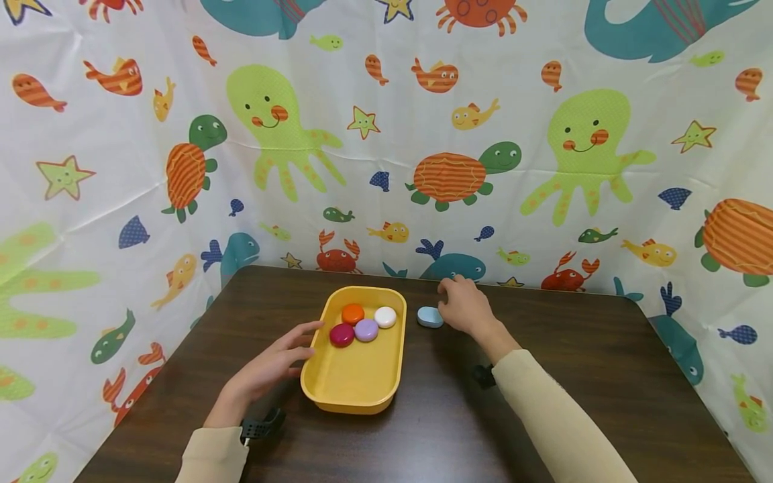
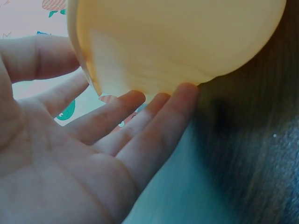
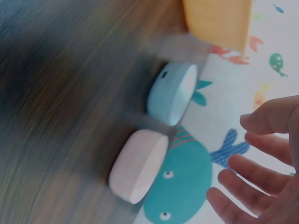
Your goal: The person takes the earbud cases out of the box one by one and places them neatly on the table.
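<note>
Here's the right hand (image 1: 468,310) over the far part of the dark wood-grain surface (image 1: 580,382), fingers loosely curved and spread, nothing in them, and the right wrist view has them apart from both small pieces below! The nearer to the tray is a pale blue, oval, smooth case (image 3: 168,95) with a small dark slot in its side, sitting just right of the yellow, rounded-rectangular tray (image 1: 353,376). Just beside it, hidden from the head view, is a pale pink oval case (image 3: 135,165) of similar shape.

Over to the left hand (image 1: 268,369): fingers long and parted, tips against the tray's outer left wall, no grip round it.

Handling? The cases look like light, stiff plastic, probably a touch slippery on those rounded sides, unlikely to crush. Best hold, I'd say: thumb and fingers across the narrow middle, below the top edge. The tray looks light too, likely to skid if bumped.

Now the edges! The patterned white curtain (image 1: 374,94) stands close behind the cases, so little room that way; the surface runs broad to the right. The tray's raised rim needs clearing from above, and its orange, white, lilac and magenta discs (image 1: 366,329) cluster toward the far end.
</note>
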`<state>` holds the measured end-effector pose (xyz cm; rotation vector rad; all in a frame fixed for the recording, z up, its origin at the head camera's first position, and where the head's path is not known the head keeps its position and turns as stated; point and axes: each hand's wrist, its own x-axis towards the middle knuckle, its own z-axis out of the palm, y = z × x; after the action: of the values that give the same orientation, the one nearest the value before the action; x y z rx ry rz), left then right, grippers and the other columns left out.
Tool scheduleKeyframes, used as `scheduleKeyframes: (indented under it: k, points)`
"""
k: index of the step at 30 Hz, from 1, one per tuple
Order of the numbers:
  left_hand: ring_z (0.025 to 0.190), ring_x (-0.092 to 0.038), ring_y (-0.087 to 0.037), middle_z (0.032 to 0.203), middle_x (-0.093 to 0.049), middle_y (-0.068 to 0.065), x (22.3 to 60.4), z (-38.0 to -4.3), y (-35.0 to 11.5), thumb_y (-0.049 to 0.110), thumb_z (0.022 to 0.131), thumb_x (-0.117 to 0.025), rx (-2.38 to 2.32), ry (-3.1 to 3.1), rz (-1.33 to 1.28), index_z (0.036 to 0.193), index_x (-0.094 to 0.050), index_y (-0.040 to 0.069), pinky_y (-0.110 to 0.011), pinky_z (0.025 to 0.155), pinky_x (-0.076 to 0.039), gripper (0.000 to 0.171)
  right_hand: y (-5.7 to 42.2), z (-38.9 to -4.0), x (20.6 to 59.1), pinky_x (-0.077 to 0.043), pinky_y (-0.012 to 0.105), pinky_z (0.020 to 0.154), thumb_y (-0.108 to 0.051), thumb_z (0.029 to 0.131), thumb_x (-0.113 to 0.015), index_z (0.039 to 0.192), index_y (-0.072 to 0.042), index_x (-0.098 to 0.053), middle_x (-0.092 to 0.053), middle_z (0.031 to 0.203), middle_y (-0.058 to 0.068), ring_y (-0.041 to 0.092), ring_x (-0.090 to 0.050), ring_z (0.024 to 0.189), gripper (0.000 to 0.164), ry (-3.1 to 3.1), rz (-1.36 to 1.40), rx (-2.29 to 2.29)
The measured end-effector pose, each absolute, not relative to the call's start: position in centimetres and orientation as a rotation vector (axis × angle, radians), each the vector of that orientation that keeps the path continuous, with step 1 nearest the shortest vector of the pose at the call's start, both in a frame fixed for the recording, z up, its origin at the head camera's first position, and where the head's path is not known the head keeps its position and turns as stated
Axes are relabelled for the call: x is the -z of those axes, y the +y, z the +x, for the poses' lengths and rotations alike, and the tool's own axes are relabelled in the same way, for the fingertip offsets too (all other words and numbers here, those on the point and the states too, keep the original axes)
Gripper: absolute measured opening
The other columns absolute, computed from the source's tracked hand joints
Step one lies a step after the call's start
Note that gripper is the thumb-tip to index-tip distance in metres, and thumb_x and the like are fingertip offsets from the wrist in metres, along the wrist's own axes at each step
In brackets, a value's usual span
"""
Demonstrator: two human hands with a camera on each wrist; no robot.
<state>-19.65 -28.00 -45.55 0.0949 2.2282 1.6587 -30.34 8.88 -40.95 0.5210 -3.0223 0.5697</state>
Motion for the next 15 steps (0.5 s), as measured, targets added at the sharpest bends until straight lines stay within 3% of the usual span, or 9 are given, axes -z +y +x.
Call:
scheduleKeyframes:
  k: [15]
  points:
    - [0.139, -0.04, -0.045, 0.159, -0.029, -0.022, 45.4, -19.5, -27.9, 0.023, 0.104, -0.055, -1.653, 2.235, 0.093, 0.159, -0.029, 0.019, -0.063, 0.108, -0.041, 0.062, 6.4, -28.5, 40.2, -0.056, 0.048, 0.091, -0.018, 0.095, -0.067, 0.118, -0.007, -0.069, -0.062, 0.12, 0.012, 0.03, -0.057, 0.109, 0.026, -2.895, 0.61, -0.666]
